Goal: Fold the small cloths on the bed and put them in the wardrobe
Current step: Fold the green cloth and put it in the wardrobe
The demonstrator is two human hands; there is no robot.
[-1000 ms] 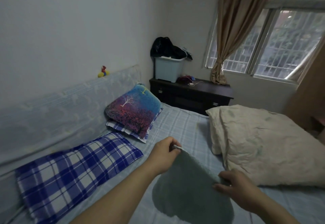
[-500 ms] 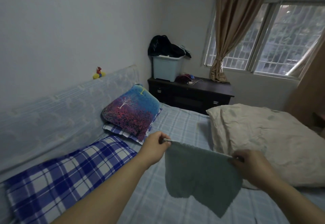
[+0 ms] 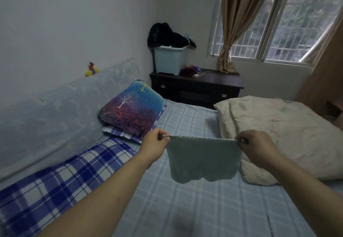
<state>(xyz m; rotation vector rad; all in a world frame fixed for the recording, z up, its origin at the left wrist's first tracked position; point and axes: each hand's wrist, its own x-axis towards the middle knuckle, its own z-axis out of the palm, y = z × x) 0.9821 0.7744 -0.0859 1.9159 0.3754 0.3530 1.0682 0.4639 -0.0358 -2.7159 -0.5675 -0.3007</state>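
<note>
Folding looks barely begun: the left hand [image 3: 155, 146] and right hand [image 3: 255, 146] each pinch a top corner of the small cloth [image 3: 203, 159], which hangs unfolded above the bed [image 3: 194, 209], with no wardrobe clearly in view.

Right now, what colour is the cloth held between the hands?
The cloth is plain pale grey-green, best in the head view.
</note>
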